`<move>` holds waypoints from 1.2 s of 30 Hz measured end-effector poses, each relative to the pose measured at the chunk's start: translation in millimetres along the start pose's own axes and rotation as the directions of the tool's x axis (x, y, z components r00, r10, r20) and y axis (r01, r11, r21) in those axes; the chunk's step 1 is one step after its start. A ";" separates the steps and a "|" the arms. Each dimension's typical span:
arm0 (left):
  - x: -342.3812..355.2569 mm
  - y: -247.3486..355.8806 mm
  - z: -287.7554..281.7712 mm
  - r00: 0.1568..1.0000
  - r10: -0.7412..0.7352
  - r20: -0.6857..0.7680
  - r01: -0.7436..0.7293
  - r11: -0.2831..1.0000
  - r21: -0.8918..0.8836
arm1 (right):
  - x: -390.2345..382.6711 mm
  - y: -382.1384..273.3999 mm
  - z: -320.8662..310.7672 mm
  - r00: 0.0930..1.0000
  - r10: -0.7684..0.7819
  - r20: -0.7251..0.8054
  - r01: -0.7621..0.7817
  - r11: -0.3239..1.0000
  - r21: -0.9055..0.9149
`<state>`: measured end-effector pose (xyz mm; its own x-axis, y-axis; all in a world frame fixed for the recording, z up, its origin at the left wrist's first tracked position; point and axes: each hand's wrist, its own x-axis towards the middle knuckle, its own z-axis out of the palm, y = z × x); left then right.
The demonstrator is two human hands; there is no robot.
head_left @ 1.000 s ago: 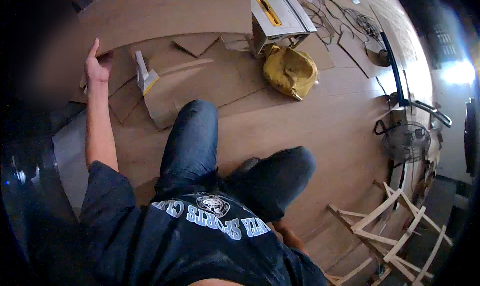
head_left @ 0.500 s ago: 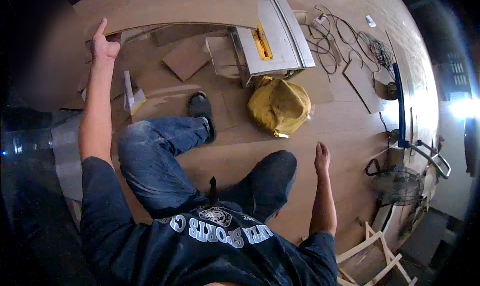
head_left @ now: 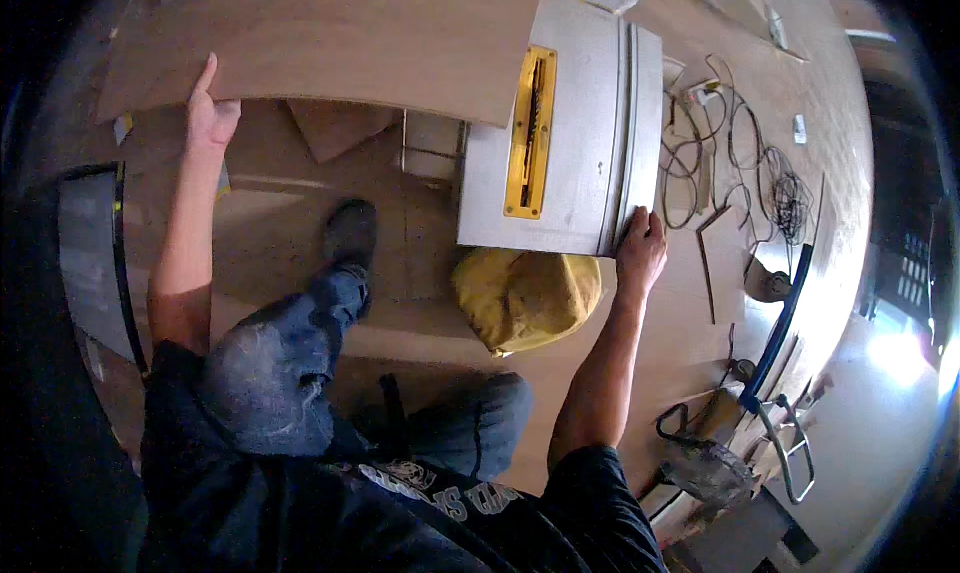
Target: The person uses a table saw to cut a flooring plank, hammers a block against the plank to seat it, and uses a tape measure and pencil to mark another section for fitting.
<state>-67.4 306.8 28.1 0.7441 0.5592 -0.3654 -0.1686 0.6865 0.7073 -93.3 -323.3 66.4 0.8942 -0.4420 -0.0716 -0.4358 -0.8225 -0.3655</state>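
My left hand (head_left: 212,116) grips the near edge of a wide brown plywood sheet (head_left: 340,43), thumb on top and fingers hidden underneath. The sheet's right end reaches over the left part of a table saw (head_left: 580,123) with a grey metal top. A yellow insert (head_left: 530,133) around the blade slot shows just right of the sheet. At the saw's near right corner my right hand (head_left: 642,248) is closed on the edge, by the end of a long metal strip. A bulging yellow cloth bag (head_left: 530,298) sits below the saw's near edge.
My shoe (head_left: 350,235) is on the floor left of the saw, near a loose board piece (head_left: 335,133). Tangled cables (head_left: 740,123) lie to the right. Further right are a blue bar (head_left: 785,313) with a metal handle and a wire-caged fan (head_left: 705,468).
My right hand has moved from open air up to the saw's near right corner and closed on it. The saw appears larger and nearer. My left hand keeps its hold on the plywood.
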 end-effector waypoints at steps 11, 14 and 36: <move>9.5 -1.3 61.5 0.986 0.057 -0.155 -0.029 0.984 0.175 | 167.9 -66.9 -23.6 0.811 -0.577 0.093 0.583 0.787 -0.203; 11.0 -1.8 58.7 0.990 0.026 -0.136 0.000 0.982 0.189 | 262.0 -156.9 21.1 0.614 -0.784 -0.089 0.782 0.620 -0.069; 3.8 -0.8 -4.3 0.998 0.065 -0.013 -0.063 0.990 0.129 | 85.4 -163.7 -29.8 0.613 -0.491 -0.619 0.783 0.277 0.557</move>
<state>-67.2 310.3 23.5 0.7230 0.6087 -0.3267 -0.1304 0.5846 0.8007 51.4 -237.1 147.7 0.6987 -0.0887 0.7099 0.6370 -0.3746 -0.6737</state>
